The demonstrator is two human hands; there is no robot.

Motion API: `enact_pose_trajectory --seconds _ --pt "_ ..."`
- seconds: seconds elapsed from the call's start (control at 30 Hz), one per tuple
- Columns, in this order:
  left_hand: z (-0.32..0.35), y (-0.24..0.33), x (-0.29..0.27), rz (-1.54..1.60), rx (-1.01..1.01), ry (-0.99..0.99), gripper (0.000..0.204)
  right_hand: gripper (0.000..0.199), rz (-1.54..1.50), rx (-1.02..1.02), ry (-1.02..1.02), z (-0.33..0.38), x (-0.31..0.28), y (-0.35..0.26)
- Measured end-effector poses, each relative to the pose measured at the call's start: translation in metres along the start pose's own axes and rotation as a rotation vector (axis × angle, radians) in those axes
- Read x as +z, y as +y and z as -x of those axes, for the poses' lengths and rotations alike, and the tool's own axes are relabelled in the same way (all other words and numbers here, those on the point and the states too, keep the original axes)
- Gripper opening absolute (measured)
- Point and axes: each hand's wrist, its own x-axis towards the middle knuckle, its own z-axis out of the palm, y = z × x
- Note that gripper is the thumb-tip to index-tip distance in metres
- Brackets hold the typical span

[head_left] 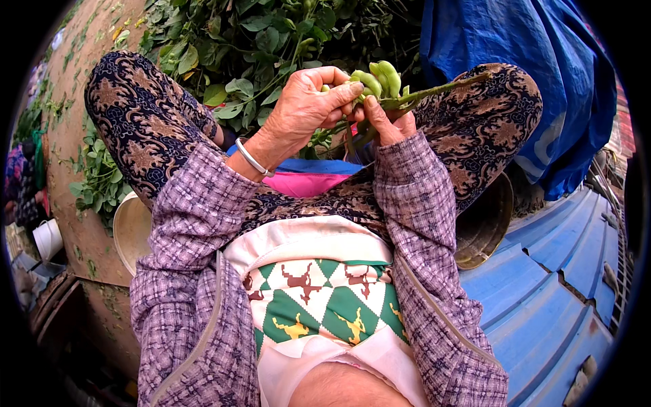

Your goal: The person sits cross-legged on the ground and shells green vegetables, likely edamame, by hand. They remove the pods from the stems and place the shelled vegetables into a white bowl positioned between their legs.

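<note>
Both my hands are together above my lap, between my bent knees. My right hand [388, 123] is closed around a green soybean stem [453, 87], whose bare end sticks out to the right over my right knee. A cluster of plump green soybean pods [385, 79] stands up from the stem beside my right thumb. My left hand [303, 108], with a silver bangle at the wrist, pinches at the left side of the cluster; a bit of green pod shows among its fingers. The fingertips partly hide where the pods join the stem.
Leafy plants [261, 41] are heaped beyond my hands. Pink and blue cloth or plastic [305, 184] lies between my legs. One bucket [129, 229] stands left, another [498, 224] right. A blue tarp [522, 74] and blue corrugated sheets [536, 298] are at the right. Another person [19, 178] is far left.
</note>
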Motion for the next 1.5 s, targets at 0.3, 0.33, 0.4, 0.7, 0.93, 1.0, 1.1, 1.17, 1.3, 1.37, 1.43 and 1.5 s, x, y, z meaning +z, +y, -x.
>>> enact_pose_trajectory --seconds 0.3,0.33,0.4,0.7,0.93,1.0,1.1,1.17,1.3,1.37,1.43,1.5 --pt "0.009 0.007 0.008 -0.314 0.237 0.044 0.015 0.05 -0.011 -0.103 0.076 -0.012 -0.006 0.008" --pt "0.008 0.009 0.008 -0.296 0.235 0.028 0.015 0.051 -0.018 -0.087 0.072 -0.012 -0.007 0.005" --pt "0.007 0.011 0.007 -0.265 0.23 0.004 0.016 0.054 -0.039 -0.055 0.058 -0.011 -0.007 -0.001" --pt "0.004 0.005 -0.008 -0.035 0.037 -0.074 0.014 0.055 0.089 -0.106 -0.063 -0.008 -0.009 0.002" --pt "0.004 0.002 -0.002 0.13 0.002 -0.119 0.014 0.054 -0.014 -0.001 -0.021 -0.002 -0.005 -0.008" --pt "0.004 0.001 -0.002 0.095 0.037 -0.129 0.015 0.053 0.055 0.051 -0.037 -0.002 -0.011 -0.008" --pt "0.004 0.006 0.0 -0.031 0.07 -0.121 0.016 0.05 0.081 0.005 -0.055 -0.004 -0.011 -0.005" --pt "0.005 0.007 0.003 -0.086 0.076 -0.123 0.016 0.047 0.036 -0.043 -0.038 -0.003 -0.007 -0.005" --pt "0.005 0.008 0.004 -0.108 0.063 -0.131 0.016 0.044 0.011 -0.037 -0.013 -0.002 -0.006 -0.005" --pt "0.005 0.007 0.004 -0.165 0.081 -0.13 0.016 0.044 0.07 -0.008 -0.002 -0.003 -0.011 -0.002" --pt "0.006 0.002 0.004 -0.277 0.13 -0.114 0.017 0.043 0.115 0.019 0.018 -0.006 -0.013 0.003" --pt "0.008 0.007 0.004 -0.346 0.103 -0.095 0.018 0.041 0.051 -0.032 0.031 -0.006 -0.008 0.005"
